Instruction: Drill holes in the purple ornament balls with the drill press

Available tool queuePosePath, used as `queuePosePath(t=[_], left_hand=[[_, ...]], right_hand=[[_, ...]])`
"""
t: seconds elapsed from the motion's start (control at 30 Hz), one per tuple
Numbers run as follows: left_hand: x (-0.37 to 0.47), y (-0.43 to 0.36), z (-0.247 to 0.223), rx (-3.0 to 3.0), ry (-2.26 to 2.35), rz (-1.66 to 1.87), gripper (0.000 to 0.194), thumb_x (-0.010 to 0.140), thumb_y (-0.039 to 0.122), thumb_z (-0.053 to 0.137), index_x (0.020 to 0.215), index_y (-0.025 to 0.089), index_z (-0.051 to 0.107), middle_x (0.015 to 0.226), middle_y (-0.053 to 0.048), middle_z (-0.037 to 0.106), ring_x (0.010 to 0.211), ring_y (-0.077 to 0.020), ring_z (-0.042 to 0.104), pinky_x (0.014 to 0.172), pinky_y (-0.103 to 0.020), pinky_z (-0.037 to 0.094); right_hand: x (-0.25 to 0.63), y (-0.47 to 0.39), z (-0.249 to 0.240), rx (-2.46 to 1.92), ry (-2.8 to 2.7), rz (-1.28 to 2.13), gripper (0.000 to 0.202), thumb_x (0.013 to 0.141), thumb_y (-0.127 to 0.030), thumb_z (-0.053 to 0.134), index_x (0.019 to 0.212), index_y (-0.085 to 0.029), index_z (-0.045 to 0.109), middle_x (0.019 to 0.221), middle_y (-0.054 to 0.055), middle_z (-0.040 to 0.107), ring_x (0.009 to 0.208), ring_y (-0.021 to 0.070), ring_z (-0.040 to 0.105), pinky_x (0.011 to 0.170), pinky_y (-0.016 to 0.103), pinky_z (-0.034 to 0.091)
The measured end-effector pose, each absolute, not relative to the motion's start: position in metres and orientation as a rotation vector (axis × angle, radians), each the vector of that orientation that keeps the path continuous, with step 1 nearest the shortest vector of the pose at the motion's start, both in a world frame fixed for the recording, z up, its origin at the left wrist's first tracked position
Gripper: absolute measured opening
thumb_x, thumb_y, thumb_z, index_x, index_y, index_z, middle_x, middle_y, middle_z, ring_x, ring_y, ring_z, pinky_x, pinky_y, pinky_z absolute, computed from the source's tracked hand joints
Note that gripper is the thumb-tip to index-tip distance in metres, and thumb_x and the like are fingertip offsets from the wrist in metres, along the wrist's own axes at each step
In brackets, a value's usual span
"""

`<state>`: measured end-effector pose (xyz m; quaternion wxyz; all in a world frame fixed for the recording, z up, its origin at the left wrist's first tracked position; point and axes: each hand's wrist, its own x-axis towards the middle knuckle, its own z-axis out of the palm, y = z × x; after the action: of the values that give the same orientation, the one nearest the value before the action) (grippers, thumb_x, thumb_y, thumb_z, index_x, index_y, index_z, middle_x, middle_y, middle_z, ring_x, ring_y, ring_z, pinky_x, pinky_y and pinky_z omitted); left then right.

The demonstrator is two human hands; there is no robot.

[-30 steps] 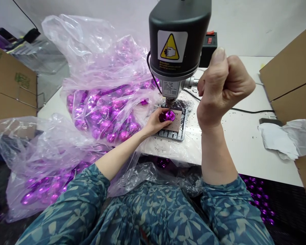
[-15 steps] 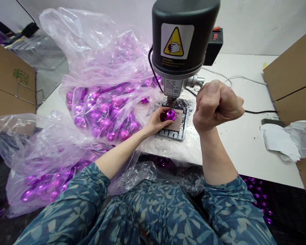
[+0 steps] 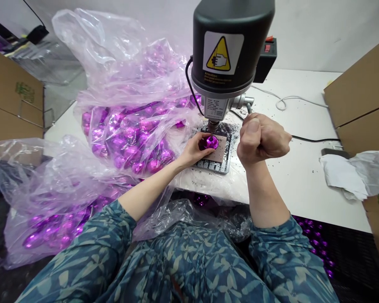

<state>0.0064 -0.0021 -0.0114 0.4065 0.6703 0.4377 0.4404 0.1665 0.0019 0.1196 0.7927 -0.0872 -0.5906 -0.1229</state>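
Observation:
My left hand [image 3: 195, 149] pinches a shiny purple faceted bead [image 3: 211, 142] between thumb and fingers. The bead rests on a small brown board [image 3: 219, 154] lying on the metal base [image 3: 223, 168] of a bench drill press [image 3: 232, 50]. Right above the bead is the drill's chuck [image 3: 212, 124], its bit reaching down to the bead's top. Wrapped in a fist, my right hand [image 3: 261, 139] grips the drill press lever [image 3: 249, 107], whose upper end shows above the fist while the rest is hidden inside it.
Clear plastic bags [image 3: 129, 126] full of purple beads spread over the left of the white table [image 3: 306, 176]. Dark shavings surround the base. Cardboard boxes [image 3: 361, 84] stand at the right and left. Crumpled white paper [image 3: 342, 172] and cables lie at the right.
My right hand has moved slightly down with the lever, and the drill bit has come down onto the bead. My left hand and the bead stay in place.

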Motion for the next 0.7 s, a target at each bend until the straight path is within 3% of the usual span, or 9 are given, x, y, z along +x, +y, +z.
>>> queuePosePath(t=[0.37, 0.5, 0.6, 0.7], left_hand=[[0.008, -0.003, -0.008, 1.739, 1.131, 1.129, 0.053, 0.082, 0.034, 0.088, 0.128, 0.016, 0.067, 0.131, -0.015, 0.073, 0.121, -0.0298, 0.069, 0.103, -0.044, 0.057], [0.012, -0.007, -0.002, 1.727, 1.221, 1.179, 0.053, 0.078, 0.032, 0.09, 0.124, 0.018, 0.067, 0.126, -0.013, 0.073, 0.114, -0.0278, 0.07, 0.098, -0.041, 0.058], [0.008, -0.029, 0.013, 1.666, 1.331, 1.178, 0.05, 0.078, 0.034, 0.089, 0.119, 0.018, 0.065, 0.114, -0.01, 0.074, 0.099, -0.0237, 0.071, 0.086, -0.037, 0.058], [-0.005, -0.068, 0.028, 1.742, 1.161, 0.889, 0.043, 0.082, 0.038, 0.085, 0.115, 0.02, 0.064, 0.101, -0.006, 0.074, 0.083, -0.0194, 0.07, 0.075, -0.033, 0.057]], right_hand=[[0.171, -0.004, 0.116, -0.186, -1.37, -0.249, 0.048, 0.1, -0.016, 0.054, 0.062, -0.022, 0.025, 0.047, -0.008, 0.026, 0.036, 0.0055, 0.027, 0.039, 0.028, 0.021], [0.165, -0.001, 0.154, -0.412, -1.235, -0.08, 0.059, 0.106, -0.043, 0.055, 0.06, -0.022, 0.025, 0.046, -0.007, 0.025, 0.039, 0.0071, 0.023, 0.042, 0.032, 0.019], [0.164, 0.006, 0.176, -0.521, -1.261, 0.03, 0.06, 0.101, -0.065, 0.05, 0.063, -0.026, 0.025, 0.049, -0.005, 0.028, 0.043, 0.0103, 0.024, 0.046, 0.035, 0.025], [0.164, 0.009, 0.182, -0.595, -1.277, 0.078, 0.061, 0.094, -0.077, 0.046, 0.066, -0.028, 0.022, 0.054, -0.005, 0.025, 0.046, 0.0128, 0.027, 0.05, 0.036, 0.03]])
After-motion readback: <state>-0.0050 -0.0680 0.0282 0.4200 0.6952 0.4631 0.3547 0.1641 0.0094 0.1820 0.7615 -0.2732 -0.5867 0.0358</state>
